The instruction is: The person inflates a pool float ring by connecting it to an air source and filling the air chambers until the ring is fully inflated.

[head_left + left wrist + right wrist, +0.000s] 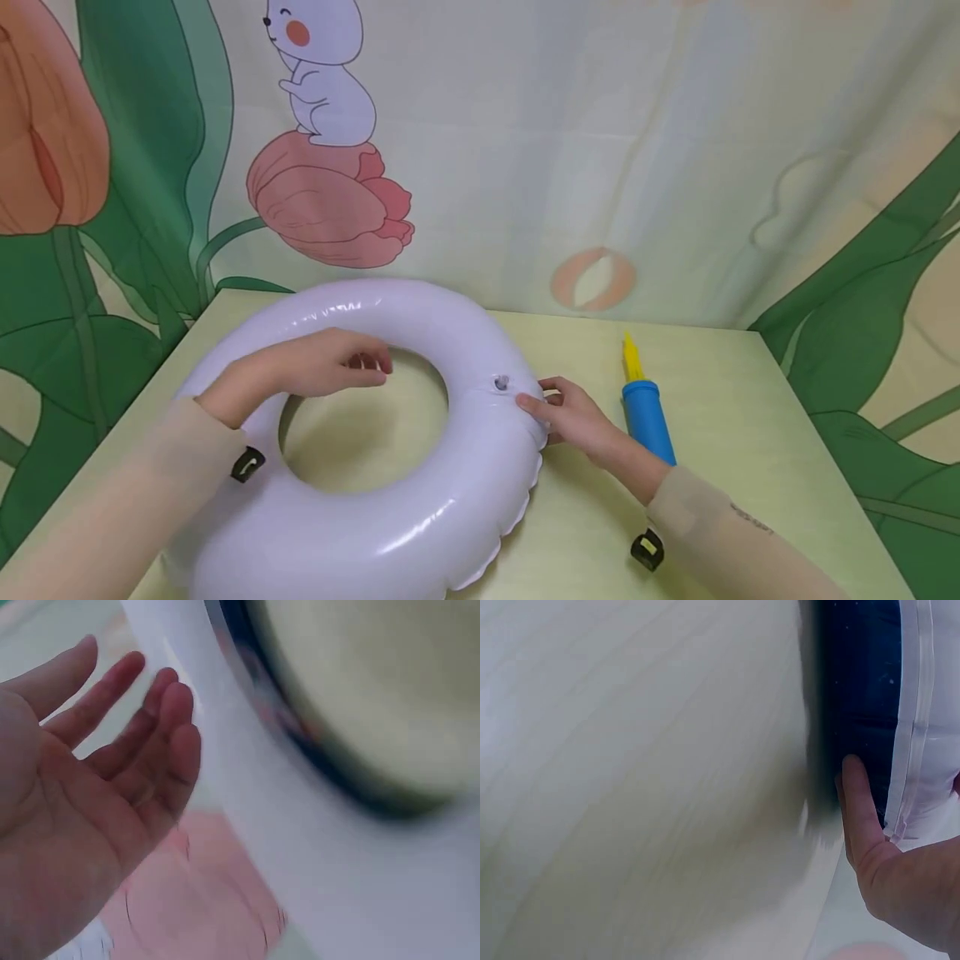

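Note:
A white inflated swim ring (408,533) lies tilted on the table, with a small clear valve (501,382) standing up on its right side. My right hand (573,419) holds the ring's outer right edge beside the valve, thumb on top. In the right wrist view, the fingers (861,802) lie against the ring's dark blue underside (862,682). Above the ring's left part and hole hovers my left hand (333,362), fingers loosely bent and nothing in them. The left wrist view shows its palm facing the camera, beside the ring (337,855).
To the right of my right hand lies a blue hand pump (648,421) with a yellow nozzle (632,358). The pale table (720,392) ends at the back against a curtain (487,167) printed with tulips and a white animal.

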The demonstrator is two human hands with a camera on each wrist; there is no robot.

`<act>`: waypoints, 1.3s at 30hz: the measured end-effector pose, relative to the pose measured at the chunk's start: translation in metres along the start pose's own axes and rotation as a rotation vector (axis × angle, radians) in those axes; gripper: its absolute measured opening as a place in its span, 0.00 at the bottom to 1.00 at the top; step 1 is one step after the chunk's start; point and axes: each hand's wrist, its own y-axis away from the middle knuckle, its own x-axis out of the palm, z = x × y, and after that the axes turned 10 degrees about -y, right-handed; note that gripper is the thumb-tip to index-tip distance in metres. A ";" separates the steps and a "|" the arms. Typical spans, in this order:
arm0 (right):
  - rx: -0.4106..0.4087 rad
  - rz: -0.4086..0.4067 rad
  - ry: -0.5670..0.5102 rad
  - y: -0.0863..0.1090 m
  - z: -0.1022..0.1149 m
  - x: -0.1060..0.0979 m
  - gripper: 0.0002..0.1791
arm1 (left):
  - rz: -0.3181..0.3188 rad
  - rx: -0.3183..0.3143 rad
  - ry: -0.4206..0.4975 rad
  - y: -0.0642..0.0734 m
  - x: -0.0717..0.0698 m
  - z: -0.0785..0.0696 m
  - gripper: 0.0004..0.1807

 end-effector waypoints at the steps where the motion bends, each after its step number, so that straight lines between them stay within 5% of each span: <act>1: 0.006 0.000 0.008 0.000 0.000 -0.003 0.41 | -0.002 -0.024 -0.022 0.006 -0.005 0.007 0.09; 7: 0.024 0.042 0.015 0.001 0.001 -0.016 0.42 | -0.001 -0.237 -0.100 0.046 -0.029 0.052 0.18; 13: 0.045 0.088 -0.005 0.001 0.006 -0.026 0.43 | -0.010 -0.404 -0.075 0.085 -0.032 0.098 0.27; 17: 0.070 0.102 -0.018 -0.002 0.004 -0.031 0.44 | 0.065 -0.509 0.047 0.109 -0.030 0.119 0.37; 24: 0.116 0.157 -0.067 -0.007 0.002 -0.042 0.44 | 0.235 -0.640 0.431 0.137 -0.021 0.145 0.46; 30: 0.129 0.239 -0.056 -0.006 0.003 -0.044 0.46 | 0.262 -0.665 0.676 0.145 -0.005 0.157 0.40; 39: 0.034 0.199 -0.085 -0.003 0.013 -0.050 0.41 | 0.221 -0.535 0.648 0.148 -0.007 0.156 0.34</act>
